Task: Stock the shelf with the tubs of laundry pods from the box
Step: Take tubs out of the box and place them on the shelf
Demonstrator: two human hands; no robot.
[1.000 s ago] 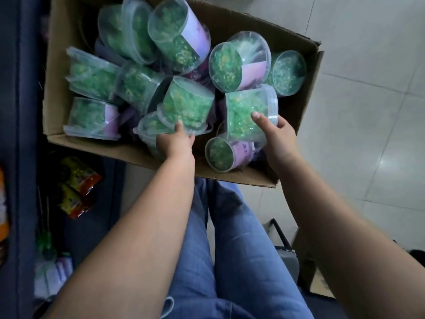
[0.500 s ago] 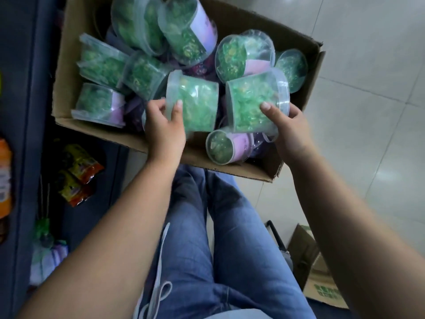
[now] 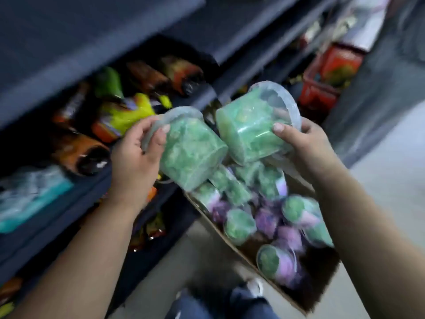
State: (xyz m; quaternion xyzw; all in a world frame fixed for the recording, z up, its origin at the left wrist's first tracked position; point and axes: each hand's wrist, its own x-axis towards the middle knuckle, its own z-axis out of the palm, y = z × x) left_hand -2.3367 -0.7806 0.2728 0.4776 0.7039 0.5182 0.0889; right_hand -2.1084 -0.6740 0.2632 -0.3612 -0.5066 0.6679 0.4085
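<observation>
The left hand (image 3: 135, 155) grips one tub of green pods (image 3: 190, 155) and the right hand (image 3: 305, 146) grips a second tub (image 3: 250, 130), both held above the cardboard box (image 3: 232, 242) of tubs, beside the dark shelf (image 3: 69, 65).

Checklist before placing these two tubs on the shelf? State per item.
1. Left hand grips a clear plastic tub of green pods: ok.
2. Right hand grips a second clear tub of green pods: ok.
3. Both tubs held above the brown cardboard box: ok.
4. Lids seated: cannot tell, blurred.
5. Free slot on the dark blue shelf: cannot tell.
6. Tubs apart from each other: cannot tell.
</observation>
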